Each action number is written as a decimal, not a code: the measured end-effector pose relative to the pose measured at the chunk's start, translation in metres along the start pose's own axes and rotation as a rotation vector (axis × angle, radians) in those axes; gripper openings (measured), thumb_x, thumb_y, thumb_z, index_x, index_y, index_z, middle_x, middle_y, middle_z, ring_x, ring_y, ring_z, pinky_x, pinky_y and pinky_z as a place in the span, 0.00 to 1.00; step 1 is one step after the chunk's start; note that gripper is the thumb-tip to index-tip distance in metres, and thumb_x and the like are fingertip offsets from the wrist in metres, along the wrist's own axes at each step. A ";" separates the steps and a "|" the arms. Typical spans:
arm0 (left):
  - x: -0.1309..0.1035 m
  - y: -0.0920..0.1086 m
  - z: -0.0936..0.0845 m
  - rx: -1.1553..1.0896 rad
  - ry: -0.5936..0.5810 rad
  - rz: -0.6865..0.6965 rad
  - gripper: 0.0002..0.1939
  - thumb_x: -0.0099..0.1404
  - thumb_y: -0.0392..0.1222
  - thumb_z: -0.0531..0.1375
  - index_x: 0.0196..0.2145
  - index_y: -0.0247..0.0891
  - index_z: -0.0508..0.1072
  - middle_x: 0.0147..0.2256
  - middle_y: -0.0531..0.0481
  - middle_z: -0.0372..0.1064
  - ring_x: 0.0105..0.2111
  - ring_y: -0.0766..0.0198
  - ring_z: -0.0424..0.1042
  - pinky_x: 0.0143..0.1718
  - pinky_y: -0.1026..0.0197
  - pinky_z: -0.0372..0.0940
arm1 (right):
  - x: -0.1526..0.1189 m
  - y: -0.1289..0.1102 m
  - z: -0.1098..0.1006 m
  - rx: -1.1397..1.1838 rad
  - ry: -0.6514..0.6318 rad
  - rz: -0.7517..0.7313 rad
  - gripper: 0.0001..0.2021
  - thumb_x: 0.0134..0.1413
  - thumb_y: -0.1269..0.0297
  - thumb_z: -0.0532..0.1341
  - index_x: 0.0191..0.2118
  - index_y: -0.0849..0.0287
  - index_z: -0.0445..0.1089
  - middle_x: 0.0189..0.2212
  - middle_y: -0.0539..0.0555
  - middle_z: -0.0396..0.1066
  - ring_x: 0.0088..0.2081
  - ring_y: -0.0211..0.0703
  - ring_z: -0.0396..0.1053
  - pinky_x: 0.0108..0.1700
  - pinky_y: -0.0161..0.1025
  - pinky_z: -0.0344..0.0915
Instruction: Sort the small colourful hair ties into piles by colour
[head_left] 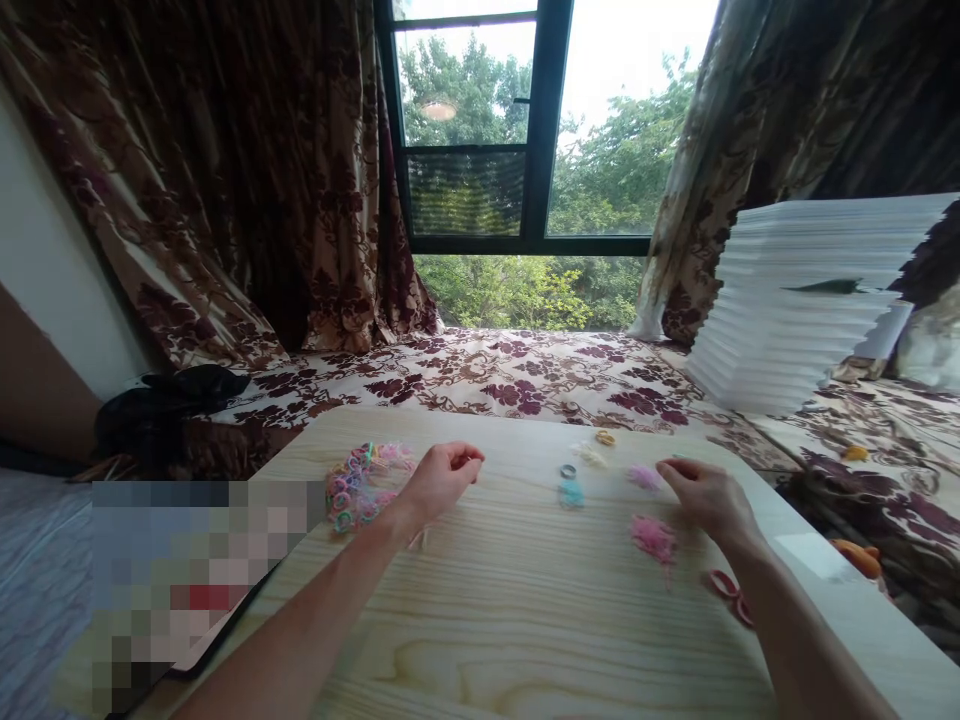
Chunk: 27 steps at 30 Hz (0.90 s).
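- Pinching together: fingers of the right hand, just right of a small lilac pile of loops.
- Left hand, farther off: fingers together, multicoloured loop heap to their left.
- Anything pinched: cannot tell.

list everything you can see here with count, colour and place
table: one, pale wood, centre
mixed loops: many, multicoloured, table left
small piles: cream, blue, lilac, pink, one each, table right
small rings: grey, yellow, one each, beside piles
larger rings: two, dark pink, by right forearm
stack: one, white, right
window: one, dark-framed, behind
trees: several, green, outside
curtains: at least two, brown and cream, beside window
patterned cloth: cream and maroon, behind table
dark bundle: one, left
orange items: two, far right
pixelated area: contents unclear, lower left
hands: left, right, bare, over table
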<state>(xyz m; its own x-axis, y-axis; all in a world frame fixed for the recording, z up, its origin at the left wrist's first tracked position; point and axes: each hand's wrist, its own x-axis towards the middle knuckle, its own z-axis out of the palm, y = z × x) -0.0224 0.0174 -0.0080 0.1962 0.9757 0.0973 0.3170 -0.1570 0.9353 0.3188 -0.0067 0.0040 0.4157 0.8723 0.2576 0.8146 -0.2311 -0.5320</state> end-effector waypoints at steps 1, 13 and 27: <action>0.000 0.000 0.000 0.001 0.001 0.001 0.13 0.52 0.44 0.56 0.32 0.32 0.72 0.21 0.54 0.65 0.22 0.69 0.62 0.24 0.68 0.55 | 0.000 0.001 0.001 -0.021 -0.007 0.000 0.14 0.42 0.57 0.58 0.31 0.56 0.78 0.28 0.57 0.77 0.32 0.51 0.72 0.28 0.38 0.61; 0.000 0.002 -0.003 -0.003 0.031 -0.001 0.13 0.53 0.44 0.56 0.32 0.31 0.72 0.21 0.53 0.66 0.22 0.70 0.62 0.23 0.68 0.55 | -0.001 0.003 0.004 -0.144 -0.052 -0.012 0.17 0.47 0.55 0.55 0.33 0.57 0.78 0.27 0.58 0.77 0.30 0.50 0.72 0.27 0.37 0.59; 0.009 -0.003 -0.058 0.324 0.203 -0.018 0.12 0.52 0.42 0.55 0.28 0.32 0.74 0.23 0.51 0.69 0.24 0.67 0.66 0.25 0.68 0.57 | -0.027 -0.058 0.025 0.148 -0.055 -0.320 0.19 0.51 0.52 0.51 0.33 0.58 0.75 0.26 0.55 0.75 0.24 0.43 0.68 0.26 0.37 0.61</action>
<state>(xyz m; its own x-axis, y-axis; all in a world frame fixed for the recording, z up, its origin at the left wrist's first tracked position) -0.0758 0.0351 0.0102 0.0105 0.9841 0.1770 0.6020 -0.1476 0.7847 0.2505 -0.0058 0.0075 0.1236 0.9131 0.3885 0.8310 0.1187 -0.5435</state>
